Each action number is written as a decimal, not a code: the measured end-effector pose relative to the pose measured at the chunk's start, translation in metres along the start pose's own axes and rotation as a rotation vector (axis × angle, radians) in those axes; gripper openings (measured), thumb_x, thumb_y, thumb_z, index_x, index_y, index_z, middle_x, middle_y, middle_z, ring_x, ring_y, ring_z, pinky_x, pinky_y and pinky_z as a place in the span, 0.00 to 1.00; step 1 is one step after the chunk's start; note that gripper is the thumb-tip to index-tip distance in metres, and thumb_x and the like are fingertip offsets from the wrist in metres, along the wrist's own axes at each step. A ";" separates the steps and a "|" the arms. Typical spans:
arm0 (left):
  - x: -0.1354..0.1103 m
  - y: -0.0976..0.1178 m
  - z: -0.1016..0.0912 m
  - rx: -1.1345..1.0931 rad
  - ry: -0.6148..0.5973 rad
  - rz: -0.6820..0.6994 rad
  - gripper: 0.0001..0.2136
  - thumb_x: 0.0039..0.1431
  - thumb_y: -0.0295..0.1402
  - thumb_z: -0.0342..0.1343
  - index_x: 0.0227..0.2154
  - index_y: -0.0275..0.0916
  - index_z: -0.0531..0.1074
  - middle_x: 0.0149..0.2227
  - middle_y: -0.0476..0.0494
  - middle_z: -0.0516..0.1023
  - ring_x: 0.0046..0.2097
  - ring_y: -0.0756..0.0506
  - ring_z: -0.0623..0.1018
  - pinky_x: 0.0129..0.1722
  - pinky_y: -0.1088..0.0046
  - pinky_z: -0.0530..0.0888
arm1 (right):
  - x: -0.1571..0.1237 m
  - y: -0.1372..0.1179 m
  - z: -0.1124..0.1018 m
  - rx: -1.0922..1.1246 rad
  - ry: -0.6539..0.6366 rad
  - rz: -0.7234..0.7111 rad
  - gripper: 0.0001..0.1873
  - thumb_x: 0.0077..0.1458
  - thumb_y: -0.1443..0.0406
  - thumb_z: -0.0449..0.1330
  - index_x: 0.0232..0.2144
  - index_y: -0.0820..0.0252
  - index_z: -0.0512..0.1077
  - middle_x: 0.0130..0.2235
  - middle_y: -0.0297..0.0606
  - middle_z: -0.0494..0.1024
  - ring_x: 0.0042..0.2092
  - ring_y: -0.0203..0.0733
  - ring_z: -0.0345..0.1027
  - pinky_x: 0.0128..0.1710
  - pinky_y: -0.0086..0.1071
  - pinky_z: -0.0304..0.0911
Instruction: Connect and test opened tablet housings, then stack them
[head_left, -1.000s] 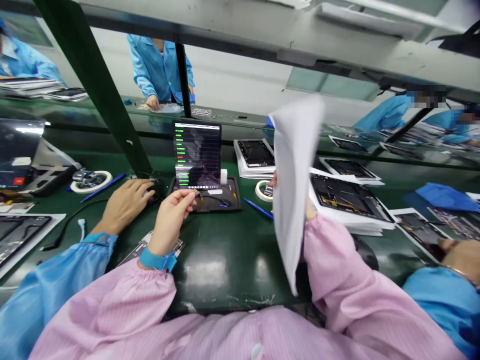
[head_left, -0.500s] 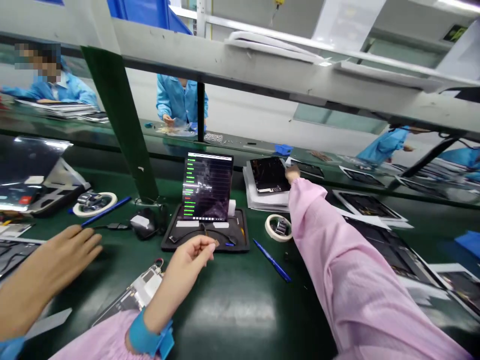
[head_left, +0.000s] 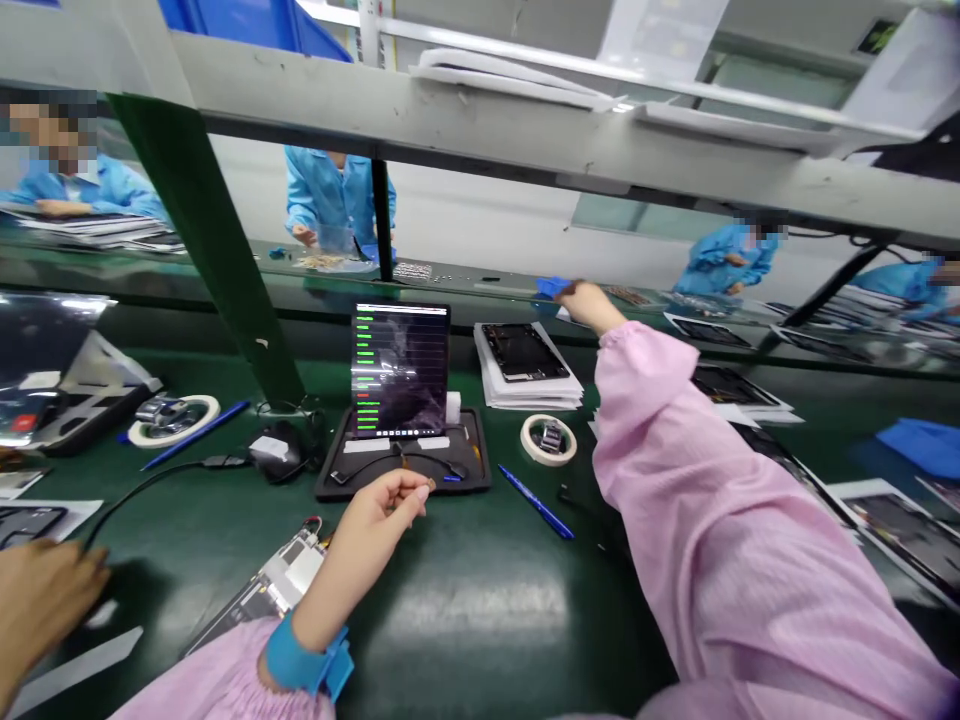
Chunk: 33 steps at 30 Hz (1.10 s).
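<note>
My left hand (head_left: 384,508) hovers over the green bench just in front of a black tray (head_left: 337,482), with thumb and finger pinched on a small brown part (head_left: 430,487). An upright tablet (head_left: 400,370) with a lit screen stands in that tray. Under my left forearm lies an opened device (head_left: 279,578). My right arm in its pink sleeve stretches far back. My right hand (head_left: 587,300) rests on the raised rear shelf beside a blue cloth (head_left: 553,287); its fingers are too small to read.
A stack of white sheets topped by a tablet shell (head_left: 525,365), a tape roll (head_left: 548,438) and a blue pen (head_left: 537,502) lie right of the tray. A mouse (head_left: 276,450) sits to its left. A co-worker's hand (head_left: 41,605) is at the lower left. More tablet shells lie at the right.
My right hand no longer holds the white sheet and has reached out to the rear shelf. The co-worker's hand has pulled back to the left. My left hand keeps its pinch.
</note>
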<state>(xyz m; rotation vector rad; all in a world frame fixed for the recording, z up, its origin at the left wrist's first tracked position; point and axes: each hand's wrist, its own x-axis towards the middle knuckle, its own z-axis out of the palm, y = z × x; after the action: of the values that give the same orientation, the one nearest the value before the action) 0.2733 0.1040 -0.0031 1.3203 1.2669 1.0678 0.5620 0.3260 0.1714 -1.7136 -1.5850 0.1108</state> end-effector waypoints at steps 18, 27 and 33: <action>-0.022 0.031 0.112 0.258 -0.441 0.254 0.10 0.56 0.37 0.56 0.38 0.41 0.77 0.43 0.42 0.78 0.44 0.42 0.76 0.44 0.67 0.72 | -0.287 0.148 -0.116 -0.400 -0.077 -0.132 0.16 0.48 0.72 0.59 0.42 0.63 0.72 0.48 0.50 0.75 0.50 0.57 0.69 0.49 0.49 0.65; 0.021 0.075 0.231 -0.313 -0.531 -0.282 0.11 0.65 0.33 0.49 0.33 0.31 0.72 0.37 0.35 0.78 0.34 0.49 0.77 0.33 0.77 0.72 | -0.270 0.184 -0.086 -0.284 0.070 -0.092 0.13 0.64 0.64 0.47 0.43 0.61 0.70 0.43 0.48 0.78 0.45 0.50 0.73 0.46 0.41 0.65; 0.061 0.095 0.278 -0.295 -0.448 -0.334 0.18 0.67 0.42 0.44 0.43 0.29 0.66 0.32 0.35 0.77 0.33 0.46 0.79 0.34 0.73 0.76 | -0.262 0.182 -0.093 -0.240 0.165 -0.051 0.13 0.65 0.63 0.46 0.40 0.59 0.69 0.39 0.44 0.79 0.40 0.47 0.73 0.39 0.35 0.64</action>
<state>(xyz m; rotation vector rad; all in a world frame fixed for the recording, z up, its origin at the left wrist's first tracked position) 0.5648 0.1470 0.0512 1.0056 0.9095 0.6456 0.7036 0.0677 0.0168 -1.8103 -1.5666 -0.2495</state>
